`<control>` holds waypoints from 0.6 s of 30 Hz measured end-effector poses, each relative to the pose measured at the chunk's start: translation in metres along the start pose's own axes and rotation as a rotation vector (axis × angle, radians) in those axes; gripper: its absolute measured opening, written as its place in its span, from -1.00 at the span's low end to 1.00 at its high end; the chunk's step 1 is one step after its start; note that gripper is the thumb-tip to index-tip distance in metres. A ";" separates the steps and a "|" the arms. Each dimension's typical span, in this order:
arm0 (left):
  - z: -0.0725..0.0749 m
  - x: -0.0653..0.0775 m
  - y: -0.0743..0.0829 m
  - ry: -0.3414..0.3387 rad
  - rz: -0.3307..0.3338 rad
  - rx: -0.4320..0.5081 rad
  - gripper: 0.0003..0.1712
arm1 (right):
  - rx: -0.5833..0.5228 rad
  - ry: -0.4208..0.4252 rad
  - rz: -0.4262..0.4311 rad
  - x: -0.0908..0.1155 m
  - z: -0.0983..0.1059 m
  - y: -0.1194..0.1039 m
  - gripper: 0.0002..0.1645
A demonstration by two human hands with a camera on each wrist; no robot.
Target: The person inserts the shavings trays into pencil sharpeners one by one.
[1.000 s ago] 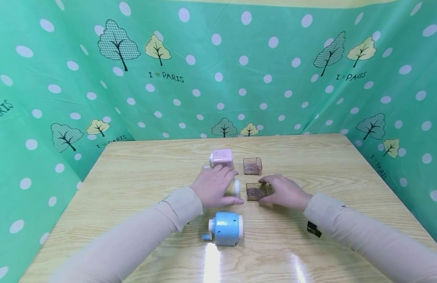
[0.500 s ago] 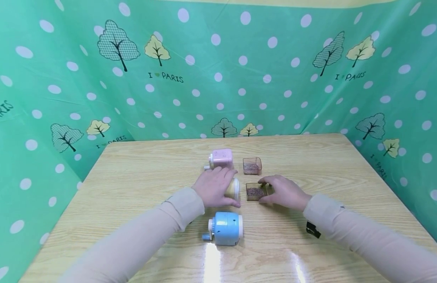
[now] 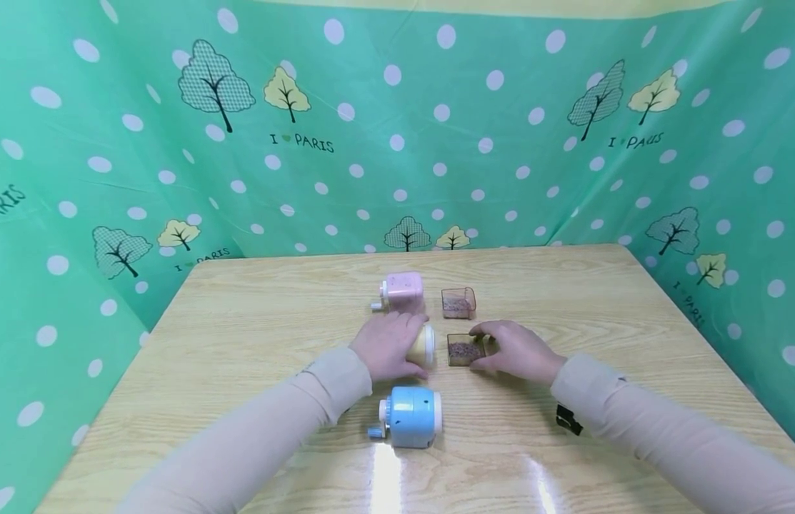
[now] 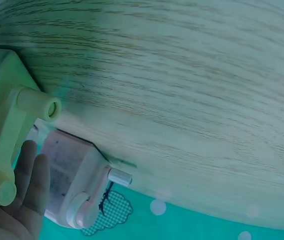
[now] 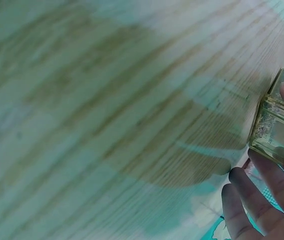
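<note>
Gripping the yellow crank pencil sharpener (image 3: 418, 348) from above, our left hand (image 3: 386, 348) has its thumb on the near side and its fingers on the far side, while our right hand (image 3: 521, 350) pinches the amber drawer (image 3: 462, 338) at its right end between thumb and fingers. The drawer sits on the table (image 3: 275, 307) just right of the sharpener's white end, apart from it, with dark shavings (image 3: 463, 351) inside. Compared with a second ago, our left hand lies slightly farther back, so a little more of the yellow body shows; our right hand and the drawer look practically unmoved. We take this to mean that the drawer is out and the two parts remain separate. Beyond our left hand lies the pink crank pencil sharpener (image 3: 405, 287), with the reddish drawer (image 3: 456, 293), also holding shavings, to its right; nearer us lies the blue crank pencil sharpener (image 3: 413, 417). We can read no brand on any of them. Farther out, the green polka-dot cloth (image 3: 365, 135) reads "I PARIS", with a small heart between the words, in several places; at the left edge we see only "ARIS".
</note>
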State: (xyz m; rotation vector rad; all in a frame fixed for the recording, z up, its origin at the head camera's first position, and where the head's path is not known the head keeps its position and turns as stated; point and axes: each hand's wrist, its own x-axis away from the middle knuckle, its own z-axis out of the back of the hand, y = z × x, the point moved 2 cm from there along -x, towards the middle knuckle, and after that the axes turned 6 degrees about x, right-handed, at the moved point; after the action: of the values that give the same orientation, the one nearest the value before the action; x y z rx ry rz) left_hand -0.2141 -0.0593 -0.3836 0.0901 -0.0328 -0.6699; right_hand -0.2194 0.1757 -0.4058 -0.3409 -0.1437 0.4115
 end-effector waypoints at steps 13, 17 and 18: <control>-0.005 -0.002 0.001 0.040 -0.005 0.031 -0.28 | -0.009 0.003 0.001 0.000 -0.002 0.002 -0.28; -0.005 -0.003 0.001 0.042 0.003 0.030 -0.30 | -0.009 0.004 0.001 -0.002 -0.004 0.003 -0.26; -0.005 -0.003 0.001 0.042 0.004 0.030 -0.31 | -0.010 0.004 0.002 -0.002 -0.004 0.003 -0.26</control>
State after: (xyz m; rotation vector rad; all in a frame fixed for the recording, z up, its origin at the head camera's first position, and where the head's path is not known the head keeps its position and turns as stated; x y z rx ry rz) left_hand -0.2157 -0.0567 -0.3887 0.1326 -0.0022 -0.6631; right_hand -0.2217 0.1765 -0.4107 -0.3517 -0.1417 0.4120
